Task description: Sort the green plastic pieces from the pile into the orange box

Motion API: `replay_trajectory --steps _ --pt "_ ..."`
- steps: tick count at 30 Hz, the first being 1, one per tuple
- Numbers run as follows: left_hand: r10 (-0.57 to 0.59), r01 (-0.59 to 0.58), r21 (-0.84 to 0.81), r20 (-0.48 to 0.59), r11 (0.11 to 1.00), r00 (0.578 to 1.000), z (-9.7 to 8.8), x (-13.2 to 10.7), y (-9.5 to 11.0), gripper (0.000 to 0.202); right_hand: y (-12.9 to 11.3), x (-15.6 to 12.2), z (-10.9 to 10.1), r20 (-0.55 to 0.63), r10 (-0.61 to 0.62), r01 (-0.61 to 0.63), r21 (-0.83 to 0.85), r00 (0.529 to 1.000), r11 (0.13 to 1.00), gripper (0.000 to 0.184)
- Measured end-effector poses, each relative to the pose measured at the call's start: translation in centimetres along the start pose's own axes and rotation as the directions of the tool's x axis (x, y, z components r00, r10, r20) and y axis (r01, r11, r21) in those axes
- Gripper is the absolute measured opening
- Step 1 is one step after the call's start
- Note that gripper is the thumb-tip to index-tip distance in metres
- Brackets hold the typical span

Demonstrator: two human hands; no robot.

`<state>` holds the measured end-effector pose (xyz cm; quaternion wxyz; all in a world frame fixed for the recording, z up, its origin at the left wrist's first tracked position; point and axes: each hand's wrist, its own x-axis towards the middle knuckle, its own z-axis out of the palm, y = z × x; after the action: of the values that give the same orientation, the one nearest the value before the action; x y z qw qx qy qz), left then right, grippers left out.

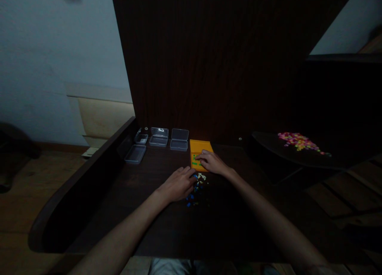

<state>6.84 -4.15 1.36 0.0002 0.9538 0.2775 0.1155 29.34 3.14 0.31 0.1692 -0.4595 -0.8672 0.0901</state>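
Note:
My right hand reaches over a yellow open box. Its fingers are bent together and the tips touch the box's lower half, where small green pieces lie. Anything pinched there is too small to make out. Just left of and below the box, my left hand rests on the dark table with its fingers curled in. Its fingertips are at the edge of a loose pile of tiny white pieces and blue pieces. What they hold, if anything, is hidden.
Clear plastic cases stand open along the back, among them one case and another. A further clear tray lies by the raised left side panel. Pink and yellow pieces are heaped on a dark surface at right.

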Motion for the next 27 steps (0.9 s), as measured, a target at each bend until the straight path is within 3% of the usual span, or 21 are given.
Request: replay_trajectory --steps 12,20,27 --pt "-0.001 0.001 0.020 0.000 1.000 1.000 -0.3 0.0 0.1 0.009 -0.4 0.5 0.5 0.053 0.006 -0.005 -0.026 0.999 1.000 0.034" --pt "-0.015 0.016 0.020 -0.012 1.000 1.000 0.0 -0.1 -0.2 0.012 -0.2 -0.2 0.3 0.002 -0.005 0.005 0.017 1.000 1.000 0.034" --pt "-0.021 0.021 0.033 -0.016 0.999 1.000 0.1 -0.2 -0.5 0.011 -0.7 -0.7 -0.2 -0.002 0.059 -0.059 -0.058 0.998 0.997 0.032"
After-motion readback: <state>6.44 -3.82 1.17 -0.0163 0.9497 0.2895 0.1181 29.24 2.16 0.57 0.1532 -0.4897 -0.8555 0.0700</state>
